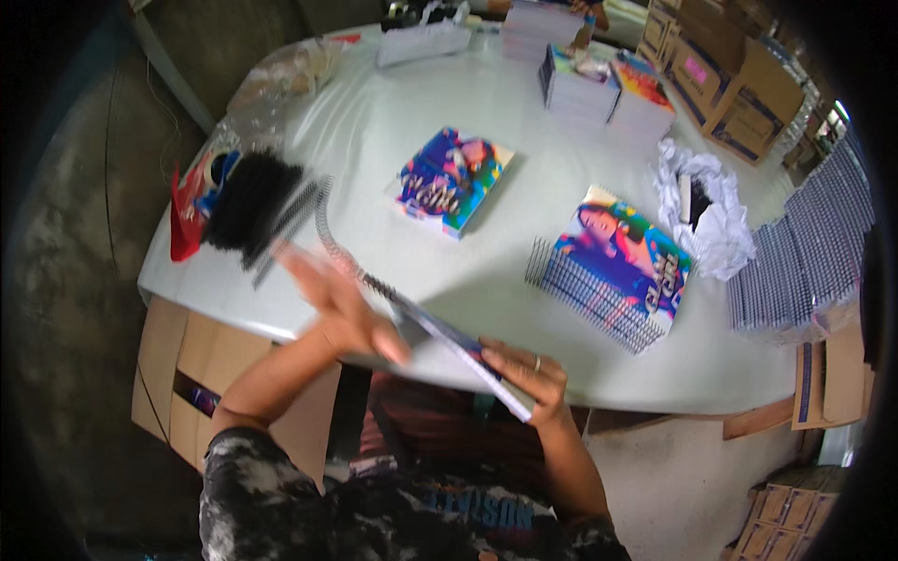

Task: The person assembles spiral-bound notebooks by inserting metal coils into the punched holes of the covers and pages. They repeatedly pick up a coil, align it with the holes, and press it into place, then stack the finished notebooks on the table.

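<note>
My right hand (531, 376) grips a thin notebook (468, 358), held tilted and nearly edge-on over the table's near edge. A black spiral binding coil (379, 284) runs from the notebook's upper left end and curves up over the table, blurred. Beside the coil is my left hand (339, 301), smeared by motion, its fingers stretched out and thumb apart; whether it touches the coil I cannot tell. A pile of black coils (257, 206) lies just beyond it on the left. Colourful-covered books (451, 182) sit mid-table, and a stack of spiral-bound notebooks (622, 257) stands to the right.
On the white-covered table (360, 122) are crumpled white paper (716, 201), book stacks (580, 89) at the back, and many bound notebooks (804, 248) at the right edge. Cardboard boxes (725, 89) stand far right; an open carton (201, 360) is below left. Another person's hand (589, 9) shows at the back.
</note>
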The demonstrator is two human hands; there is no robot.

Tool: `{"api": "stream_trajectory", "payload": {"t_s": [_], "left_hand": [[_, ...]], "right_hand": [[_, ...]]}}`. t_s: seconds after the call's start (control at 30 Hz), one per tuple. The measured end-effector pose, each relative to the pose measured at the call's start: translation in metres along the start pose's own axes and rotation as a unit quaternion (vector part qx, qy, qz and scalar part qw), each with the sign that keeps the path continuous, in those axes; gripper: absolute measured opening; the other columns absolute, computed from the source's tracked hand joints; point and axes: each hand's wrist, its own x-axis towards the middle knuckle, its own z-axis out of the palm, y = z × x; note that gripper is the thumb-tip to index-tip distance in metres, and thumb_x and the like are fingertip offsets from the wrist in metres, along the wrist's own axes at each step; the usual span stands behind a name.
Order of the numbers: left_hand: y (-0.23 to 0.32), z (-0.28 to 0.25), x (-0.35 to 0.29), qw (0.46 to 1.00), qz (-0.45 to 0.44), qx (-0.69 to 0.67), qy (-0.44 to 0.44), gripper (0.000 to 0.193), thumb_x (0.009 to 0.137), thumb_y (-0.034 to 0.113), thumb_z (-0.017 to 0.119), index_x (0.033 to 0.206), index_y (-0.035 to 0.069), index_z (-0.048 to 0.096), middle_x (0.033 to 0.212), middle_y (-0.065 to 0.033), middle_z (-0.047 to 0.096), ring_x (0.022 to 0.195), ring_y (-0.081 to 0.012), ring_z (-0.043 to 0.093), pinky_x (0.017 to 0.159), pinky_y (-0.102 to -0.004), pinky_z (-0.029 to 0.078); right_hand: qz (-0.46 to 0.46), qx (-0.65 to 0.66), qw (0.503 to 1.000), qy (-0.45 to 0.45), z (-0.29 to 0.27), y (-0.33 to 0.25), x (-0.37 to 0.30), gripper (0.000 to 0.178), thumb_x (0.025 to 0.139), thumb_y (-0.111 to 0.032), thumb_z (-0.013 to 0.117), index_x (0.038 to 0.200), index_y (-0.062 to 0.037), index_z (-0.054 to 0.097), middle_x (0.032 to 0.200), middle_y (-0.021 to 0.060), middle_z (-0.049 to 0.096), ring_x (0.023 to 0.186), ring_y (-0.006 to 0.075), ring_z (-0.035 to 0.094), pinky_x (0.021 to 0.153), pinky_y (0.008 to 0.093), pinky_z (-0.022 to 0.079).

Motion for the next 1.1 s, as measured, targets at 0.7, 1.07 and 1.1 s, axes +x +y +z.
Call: {"api": "stream_trajectory", "payload": {"t_s": [0.7,1.07,1.1], "left_hand": [[-0.005,0.008,0.085,0.787,-0.198,0.136,-0.569,0.03,0.085,0.037,0.055,0.084,0.008,0.061,0.066,-0.0099,0.064,0.061,-0.0291,0.064,0.055,-0.0387,0.05],[-0.033,0.01,0.114,0.795,-0.293,-0.209,-0.489,0.045,0.082,0.043,0.062,0.068,0.001,0.056,0.06,-0.0113,0.054,0.059,-0.0275,0.052,0.054,-0.0344,0.041],[-0.03,0.012,0.108,0.818,-0.276,-0.172,-0.474,0.045,0.08,0.044,0.063,0.068,0.001,0.056,0.061,-0.0105,0.053,0.06,-0.0268,0.052,0.054,-0.0332,0.041]], "right_hand": [[-0.138,-0.132,0.977,-0.094,0.004,-0.013,0.022,0.031,0.072,-0.007,0.067,0.103,-0.009,0.067,0.106,0.0152,0.063,0.087,0.026,0.066,0.071,0.0353,0.056],[0.171,0.033,0.984,0.046,-0.02,0.011,-0.002,0.023,0.08,0.003,0.059,0.102,0.0051,0.064,0.095,0.0162,0.068,0.075,0.0175,0.064,0.066,0.0269,0.05],[0.176,0.04,0.982,0.052,-0.02,0.011,-0.001,0.021,0.081,0.002,0.059,0.101,0.0066,0.064,0.092,0.0165,0.068,0.068,0.0146,0.062,0.061,0.0253,0.049]]}}
